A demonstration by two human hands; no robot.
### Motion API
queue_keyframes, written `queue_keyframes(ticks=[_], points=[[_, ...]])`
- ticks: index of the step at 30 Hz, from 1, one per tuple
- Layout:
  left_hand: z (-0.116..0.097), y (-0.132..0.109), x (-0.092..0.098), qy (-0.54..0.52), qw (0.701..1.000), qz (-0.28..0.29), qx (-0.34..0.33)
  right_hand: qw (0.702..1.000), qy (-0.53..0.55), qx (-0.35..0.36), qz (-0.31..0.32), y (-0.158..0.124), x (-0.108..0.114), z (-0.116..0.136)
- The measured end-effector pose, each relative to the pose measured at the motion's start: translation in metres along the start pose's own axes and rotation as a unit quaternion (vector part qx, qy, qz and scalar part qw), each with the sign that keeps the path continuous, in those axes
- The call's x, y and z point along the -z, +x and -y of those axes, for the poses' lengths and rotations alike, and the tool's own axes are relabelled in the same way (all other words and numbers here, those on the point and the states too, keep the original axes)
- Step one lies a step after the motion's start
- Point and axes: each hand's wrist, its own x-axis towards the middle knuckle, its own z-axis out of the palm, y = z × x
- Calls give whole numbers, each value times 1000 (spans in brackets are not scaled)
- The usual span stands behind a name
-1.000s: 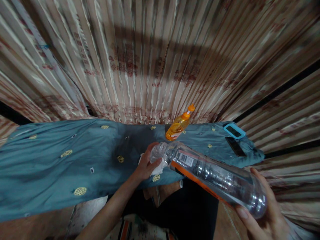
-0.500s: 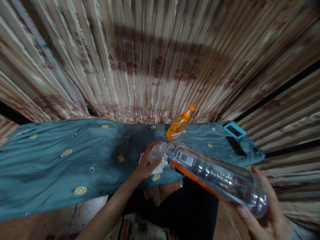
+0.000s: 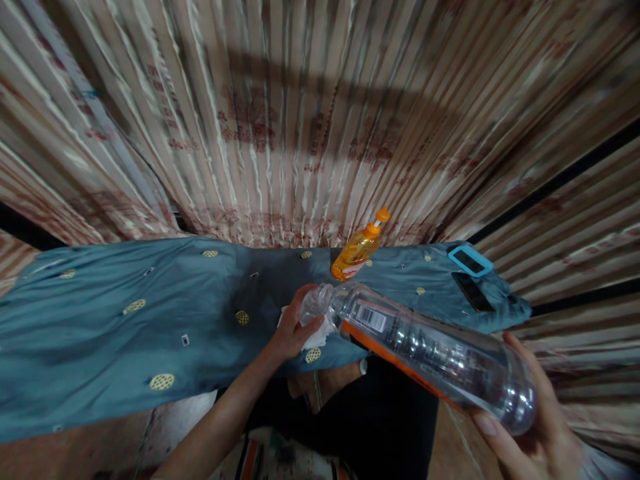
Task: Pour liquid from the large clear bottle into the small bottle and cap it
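Note:
A large clear plastic bottle (image 3: 430, 347) with a barcode and an orange band on its label lies tilted across the right half of the view. My right hand (image 3: 540, 420) is wrapped round its wide base end at the lower right. My left hand (image 3: 294, 330) grips a small clear plastic container (image 3: 315, 301) right at the bottle's narrow end; whether the two touch is hard to make out. A crumpled white tissue (image 3: 320, 335) shows beneath the left fingers. Just beyond stands a bottle of orange liquid (image 3: 356, 255) with an orange cap.
A teal cloth with yellow pineapple prints (image 3: 200, 287) covers the long table. Toward its right end lie a blue-framed device (image 3: 470, 261) and a dark phone (image 3: 473, 292). Behind the table hangs a pleated curtain (image 3: 300, 133); dark poles (image 3: 560, 180) run along the right.

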Motion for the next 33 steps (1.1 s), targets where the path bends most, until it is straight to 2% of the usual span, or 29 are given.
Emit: queue_keyframes(ticks=[6,12,17,30,33], points=[[0,0,0,-20,1000,-3,4,1000,13,-15,-8,0,-2,2],[-1,-1,0,-17,1000,-5,4,1000,12,3,-11,2,0,1],[-1,0,0,-11,1000,-2,5,998,49,-36,-10,1,-1,4],[0,0,0,3,1000,-1,-6,999,49,-11,-9,2,-2,0],[0,0,0,0,1000,0,-5,998,53,-24,-13,2,-3,1]])
